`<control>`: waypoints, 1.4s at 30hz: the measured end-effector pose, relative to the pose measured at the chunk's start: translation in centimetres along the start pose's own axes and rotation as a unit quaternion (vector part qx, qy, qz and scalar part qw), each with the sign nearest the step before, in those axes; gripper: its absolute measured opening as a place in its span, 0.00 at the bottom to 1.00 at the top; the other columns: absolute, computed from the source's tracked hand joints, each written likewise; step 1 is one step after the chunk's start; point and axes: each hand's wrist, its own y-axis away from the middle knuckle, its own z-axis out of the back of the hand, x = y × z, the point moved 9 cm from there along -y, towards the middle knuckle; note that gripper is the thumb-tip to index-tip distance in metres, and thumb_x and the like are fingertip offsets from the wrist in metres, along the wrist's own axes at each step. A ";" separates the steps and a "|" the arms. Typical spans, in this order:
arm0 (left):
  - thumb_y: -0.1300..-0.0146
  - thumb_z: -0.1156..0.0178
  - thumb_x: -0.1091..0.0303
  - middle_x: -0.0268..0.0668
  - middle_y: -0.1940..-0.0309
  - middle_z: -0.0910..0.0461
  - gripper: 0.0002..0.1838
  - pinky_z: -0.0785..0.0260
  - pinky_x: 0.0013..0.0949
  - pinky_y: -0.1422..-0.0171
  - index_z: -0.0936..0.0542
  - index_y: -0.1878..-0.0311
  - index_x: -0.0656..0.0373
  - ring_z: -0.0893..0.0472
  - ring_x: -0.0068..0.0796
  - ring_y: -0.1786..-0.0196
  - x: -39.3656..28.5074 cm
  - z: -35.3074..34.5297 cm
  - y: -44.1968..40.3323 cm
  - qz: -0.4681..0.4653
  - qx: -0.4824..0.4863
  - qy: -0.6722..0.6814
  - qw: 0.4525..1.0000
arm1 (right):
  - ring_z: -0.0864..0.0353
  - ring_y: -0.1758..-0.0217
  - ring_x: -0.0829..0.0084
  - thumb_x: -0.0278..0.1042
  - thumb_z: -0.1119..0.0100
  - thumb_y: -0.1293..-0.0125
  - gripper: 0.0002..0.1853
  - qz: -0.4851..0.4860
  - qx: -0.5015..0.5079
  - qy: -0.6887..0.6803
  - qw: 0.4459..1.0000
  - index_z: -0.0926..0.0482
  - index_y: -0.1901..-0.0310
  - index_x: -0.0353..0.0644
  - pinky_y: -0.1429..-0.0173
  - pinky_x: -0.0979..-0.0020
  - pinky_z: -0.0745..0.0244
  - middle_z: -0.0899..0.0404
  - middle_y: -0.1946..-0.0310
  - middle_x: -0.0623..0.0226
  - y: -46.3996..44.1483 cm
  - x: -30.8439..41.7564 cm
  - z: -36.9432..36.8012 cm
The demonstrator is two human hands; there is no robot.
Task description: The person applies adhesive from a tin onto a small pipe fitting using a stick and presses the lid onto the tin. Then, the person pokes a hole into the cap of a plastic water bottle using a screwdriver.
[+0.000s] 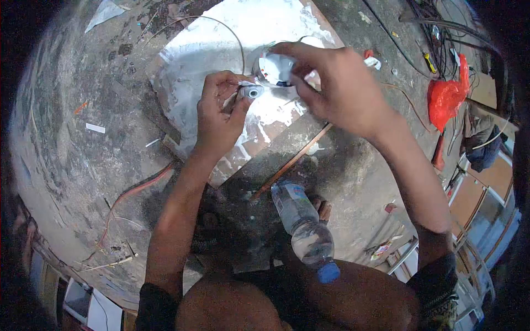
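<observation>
My left hand [221, 107] pinches a small pale grey piece [252, 92] with a dark-centred round opening facing me. Close by on the right, my right hand [337, 83] curls its fingers around the edge of a round, shiny, silvery-white cup-like piece [271, 67]. The two pieces are close together; glare and slight blur hide whether they touch. Both hands are above a board [204, 49] smeared with white. A clear plastic bottle [306, 226] with a blue cap leans near my legs.
A thin wooden strip [292, 160] lies in front of the board. To the right are a red plastic bag [446, 96], a yellow-handled tool [429, 63] and dark cables [441, 33]. A reddish cable [138, 187] runs along the floor at left.
</observation>
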 end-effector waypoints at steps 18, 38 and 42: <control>0.38 0.37 0.85 0.46 0.50 0.19 0.21 0.25 0.39 0.34 0.32 0.45 0.61 0.17 0.36 0.42 -0.2 0.0 -0.1 -0.012 -0.006 -0.069 0.998 | 0.21 0.69 0.83 0.21 0.34 0.42 0.13 -0.208 -0.180 -0.296 0.915 0.19 0.54 0.36 0.62 0.79 0.24 0.18 0.71 0.72 4.4 -5.4 2.0; 0.40 0.33 0.83 0.45 0.52 0.20 0.23 0.24 0.37 0.35 0.31 0.46 0.60 0.16 0.36 0.44 0.0 0.0 -0.1 0.001 -0.008 -0.085 0.996 | 0.19 0.64 0.85 0.18 0.34 0.41 0.11 -0.152 -0.196 -0.308 0.919 0.19 0.55 0.34 0.59 0.80 0.24 0.17 0.67 0.72 5.9 0.0 4.0; 0.41 0.35 0.88 0.43 0.49 0.21 0.25 0.24 0.36 0.34 0.33 0.44 0.60 0.18 0.36 0.42 -0.2 -0.2 -0.1 0.004 0.006 -0.085 0.996 | 0.16 0.63 0.82 0.19 0.33 0.40 0.10 -0.122 -0.195 -0.259 0.938 0.18 0.56 0.35 0.58 0.77 0.21 0.15 0.67 0.69 5.9 0.9 4.1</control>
